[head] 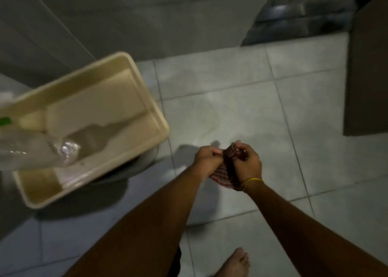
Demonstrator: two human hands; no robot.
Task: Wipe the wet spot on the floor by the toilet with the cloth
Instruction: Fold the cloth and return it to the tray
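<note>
Red-striped cloth (225, 171) bunched between left hand (206, 158) and right hand (247, 161), both grips closed on it.

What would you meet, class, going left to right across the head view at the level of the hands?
Clear plastic bottle → cream tub → left hand → checked cloth → right hand → bare floor tiles.

We stretch both bare forearms up from the bottom edge toward mid-frame. Our left hand (207, 158) and right hand (247, 161) meet just right of center, fingers curled in a closed grip. A bare foot (233, 264) shows at the lower edge.
</note>
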